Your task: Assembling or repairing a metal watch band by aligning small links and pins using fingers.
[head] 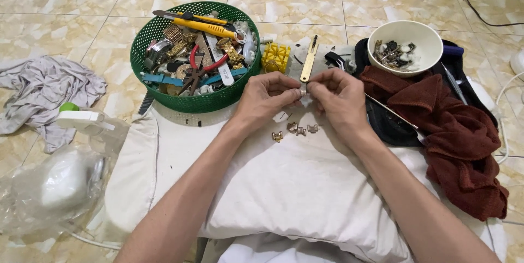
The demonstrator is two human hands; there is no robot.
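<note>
My left hand (266, 95) and my right hand (337, 97) meet above a white pillow (295, 186), fingertips pinched together on a tiny silver metal piece (303, 93). Just below the hands, several small gold and silver watch links (297, 129) lie loose on the pillow. A gold-handled tool (309, 58) lies just beyond my fingers, next to a yellow plastic block (275, 57).
A green round basket (164, 28) of tools, pliers, a yellow cutter and watch parts stands at the back left. A white bowl (423, 33) of small metal parts sits back right, above a dark red cloth (458, 143). A grey rag (43, 93) and a clear plastic bag (54, 186) lie left on the tiled floor.
</note>
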